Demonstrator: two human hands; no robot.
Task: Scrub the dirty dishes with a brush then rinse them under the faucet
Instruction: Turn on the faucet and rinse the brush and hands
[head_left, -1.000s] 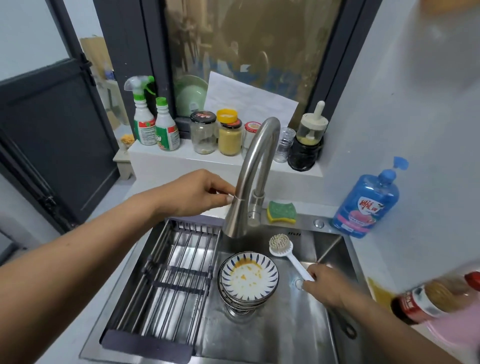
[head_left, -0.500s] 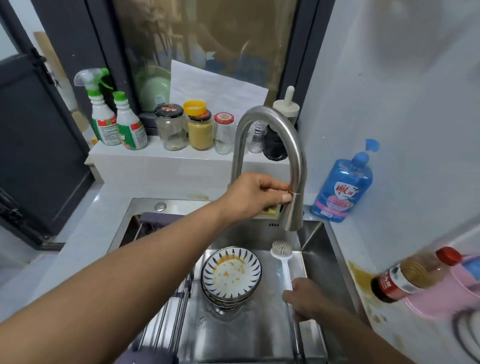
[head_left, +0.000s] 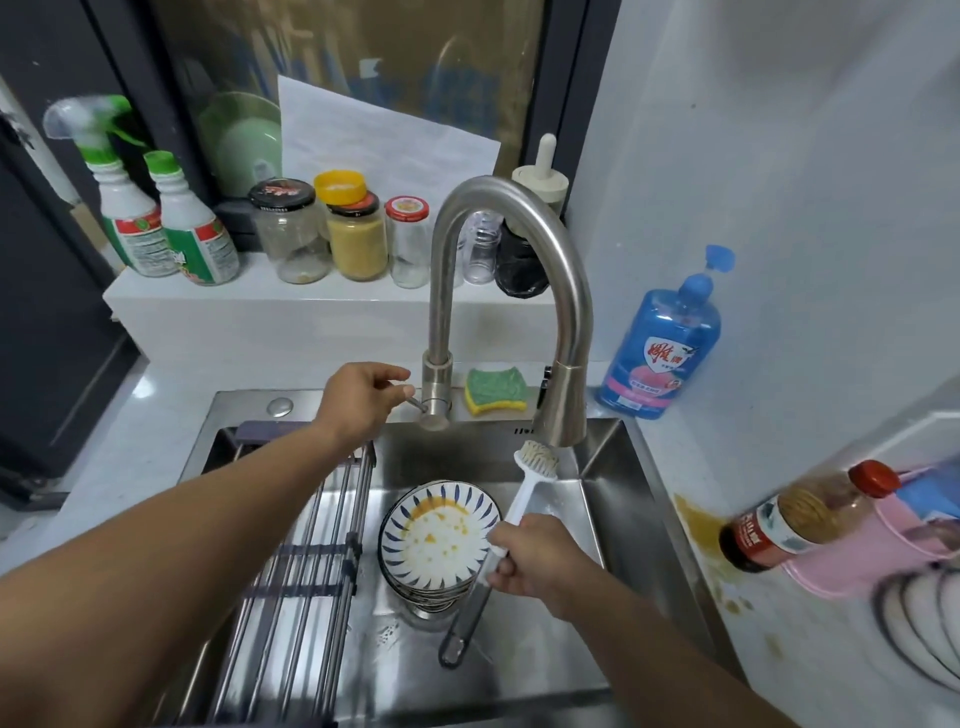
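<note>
A stack of blue-striped dishes (head_left: 439, 538) smeared with yellow food stands in the steel sink (head_left: 613, 467). My right hand (head_left: 530, 558) grips the white handle of a dish brush (head_left: 535, 460), whose bristle head sits just under the faucet spout (head_left: 563, 410). My left hand (head_left: 363, 397) pinches the small faucet lever (head_left: 415, 404) at the base of the faucet. No water is visible coming from the spout.
A roll-up drying rack (head_left: 306, 561) covers the sink's left half. A green-yellow sponge (head_left: 493, 389) lies behind the faucet. Blue soap bottle (head_left: 662, 348) stands at the right wall; jars and spray bottles line the ledge. A sauce bottle (head_left: 800, 517) and pink holder jut out at right.
My left hand let go of the spout, which now hangs over the right of the sink, and dropped to the lever at the faucet base. My right hand lifted the brush head under the spout.
</note>
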